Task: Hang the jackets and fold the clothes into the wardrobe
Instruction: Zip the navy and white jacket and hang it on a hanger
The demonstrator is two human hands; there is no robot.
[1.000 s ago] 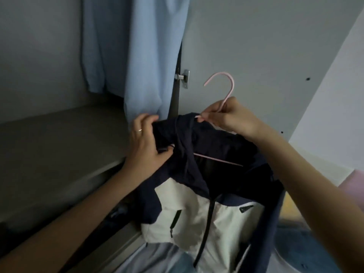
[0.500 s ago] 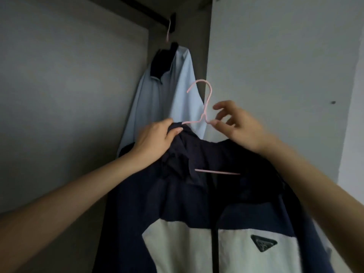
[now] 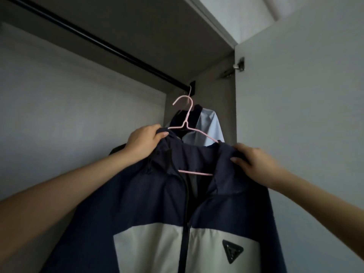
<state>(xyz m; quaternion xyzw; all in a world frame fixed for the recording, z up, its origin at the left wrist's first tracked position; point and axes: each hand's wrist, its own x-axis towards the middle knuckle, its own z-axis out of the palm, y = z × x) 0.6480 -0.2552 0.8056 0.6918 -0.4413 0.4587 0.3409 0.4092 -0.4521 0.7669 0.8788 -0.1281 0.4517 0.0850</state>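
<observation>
A navy and white jacket (image 3: 177, 223) with a dark triangle badge hangs on a pink wire hanger (image 3: 189, 123), held up in front of the open wardrobe. My left hand (image 3: 143, 142) grips the jacket's left shoulder at the hanger's end. My right hand (image 3: 254, 164) grips the right shoulder by the collar. The hanger's hook is free in the air, below the black rail (image 3: 98, 42). Behind it a light blue jacket (image 3: 210, 131) hangs on its own hanger at the rail's right end.
The wardrobe's grey back wall (image 3: 69, 105) fills the left. Its side panel (image 3: 226, 107) and the open door (image 3: 305, 115) with a metal hinge (image 3: 239, 65) stand at the right. The rail runs bare up and to the left of the hung jacket.
The jacket has been lifted from shelf height up toward the rail. My right hand left the hanger's neck and now grips the right shoulder; my view tilted upward.
</observation>
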